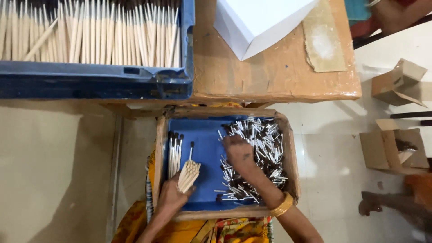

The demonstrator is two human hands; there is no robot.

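Note:
A shallow wooden-rimmed tray (159,148) with a blue floor rests on my lap. My left hand (173,194) grips a bundle of pale wooden sticks (189,173), ends pointing up and away. Several finished sticks with dark tips (173,153) lie along the tray's left side. My right hand (237,152) reaches into a heap of small silver metal tubes (265,144) on the tray's right side, fingers down among them. A gold bangle (282,205) circles my right wrist.
A blue crate (94,81) packed with upright pale sticks stands on a brown table (270,72), beside a white box (256,22). Small cardboard boxes (398,83) sit on the white tiled floor at right. Another person's foot (373,202) shows at lower right.

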